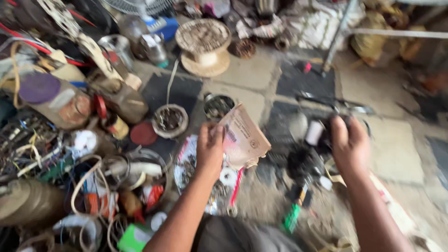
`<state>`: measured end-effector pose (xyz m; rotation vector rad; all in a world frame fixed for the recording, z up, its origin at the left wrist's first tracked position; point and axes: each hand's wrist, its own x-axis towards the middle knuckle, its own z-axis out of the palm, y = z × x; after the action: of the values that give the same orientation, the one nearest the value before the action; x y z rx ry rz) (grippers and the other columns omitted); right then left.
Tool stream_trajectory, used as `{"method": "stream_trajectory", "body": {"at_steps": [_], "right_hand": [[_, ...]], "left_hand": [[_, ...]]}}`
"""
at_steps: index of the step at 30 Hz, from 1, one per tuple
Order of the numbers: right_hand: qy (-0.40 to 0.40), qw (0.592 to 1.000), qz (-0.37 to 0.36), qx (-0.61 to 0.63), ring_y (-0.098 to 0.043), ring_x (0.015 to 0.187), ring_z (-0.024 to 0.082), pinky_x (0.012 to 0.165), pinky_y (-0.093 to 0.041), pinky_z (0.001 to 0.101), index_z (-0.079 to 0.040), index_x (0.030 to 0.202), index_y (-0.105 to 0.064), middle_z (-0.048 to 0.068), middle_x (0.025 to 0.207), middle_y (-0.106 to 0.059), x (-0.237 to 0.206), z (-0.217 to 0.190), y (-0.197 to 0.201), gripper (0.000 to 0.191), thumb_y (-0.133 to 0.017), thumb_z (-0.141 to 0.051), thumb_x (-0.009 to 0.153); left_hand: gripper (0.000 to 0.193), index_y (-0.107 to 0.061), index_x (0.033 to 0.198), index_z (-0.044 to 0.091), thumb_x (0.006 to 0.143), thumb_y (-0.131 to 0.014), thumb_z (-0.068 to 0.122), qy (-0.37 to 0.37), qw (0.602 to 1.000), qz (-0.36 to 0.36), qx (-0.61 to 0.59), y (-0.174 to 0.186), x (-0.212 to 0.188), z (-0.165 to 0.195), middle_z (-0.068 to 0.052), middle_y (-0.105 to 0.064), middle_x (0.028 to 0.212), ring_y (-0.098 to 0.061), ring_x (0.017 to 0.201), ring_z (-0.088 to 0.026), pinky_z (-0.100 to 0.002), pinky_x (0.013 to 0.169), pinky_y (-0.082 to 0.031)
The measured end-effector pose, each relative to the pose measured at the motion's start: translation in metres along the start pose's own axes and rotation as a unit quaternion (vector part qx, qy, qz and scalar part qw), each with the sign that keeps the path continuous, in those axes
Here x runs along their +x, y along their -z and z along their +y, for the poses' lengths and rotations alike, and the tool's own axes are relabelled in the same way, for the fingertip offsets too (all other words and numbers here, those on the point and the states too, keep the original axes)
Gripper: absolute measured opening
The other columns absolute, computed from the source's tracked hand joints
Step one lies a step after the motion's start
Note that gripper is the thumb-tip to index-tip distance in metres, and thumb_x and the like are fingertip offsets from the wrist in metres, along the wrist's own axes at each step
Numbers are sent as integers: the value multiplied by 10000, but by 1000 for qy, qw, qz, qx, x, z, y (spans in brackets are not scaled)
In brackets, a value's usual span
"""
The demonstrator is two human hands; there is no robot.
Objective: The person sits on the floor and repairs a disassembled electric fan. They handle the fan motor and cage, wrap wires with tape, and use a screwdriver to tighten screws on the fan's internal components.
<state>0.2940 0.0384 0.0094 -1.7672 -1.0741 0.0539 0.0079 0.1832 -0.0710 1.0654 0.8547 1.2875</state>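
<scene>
My left hand (210, 148) grips a torn piece of brown cardboard (245, 136) by its left edge, holding it tilted above the cluttered floor. My right hand (349, 143) closes around a dark round part (329, 128) with a white cylinder (314, 132) at its left side; blur hides its details. Below my hands lie a black motor-like part (302, 164) and a green-handled tool (293, 218).
Two round tins of small parts (170, 120) (218, 106) sit ahead of my left hand. A wooden cable spool (204, 45) stands farther back. Wires, jars, bottles and coils (56, 140) crowd the left side. Stone floor slabs (396, 144) lie to the right.
</scene>
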Motion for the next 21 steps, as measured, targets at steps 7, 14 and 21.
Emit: {"method": "stream_trajectory", "body": {"at_steps": [7,14,21], "right_hand": [[71,994,-10,78,-560,846,114,768,-490,308,3,1114,-664,53,910,-679,-9,-8,-7,235,-627,-228,1099],[99,991,-25,84,-588,803,114,741,-532,312,-5,1118,-664,96,886,-716,-15,-21,-17,269,-672,-272,1086],[142,973,-147,112,-676,1037,227,918,-528,365,31,1367,-541,170,1118,-696,-27,-16,-5,529,-468,-451,1163]], "left_hand": [[432,-550,1339,-25,1017,-636,250,-145,935,-58,319,-33,-83,-7,-212,-645,1288,-625,1183,-331,-408,966,-501],[419,-563,1361,32,1060,-620,318,-229,934,-196,190,-136,-54,18,-173,-698,1258,-689,1155,-270,-383,1017,-537],[356,-542,1390,99,1131,-446,325,-130,972,-158,117,-152,-39,-16,-140,-646,1299,-649,1213,-258,-395,1040,-503]]}}
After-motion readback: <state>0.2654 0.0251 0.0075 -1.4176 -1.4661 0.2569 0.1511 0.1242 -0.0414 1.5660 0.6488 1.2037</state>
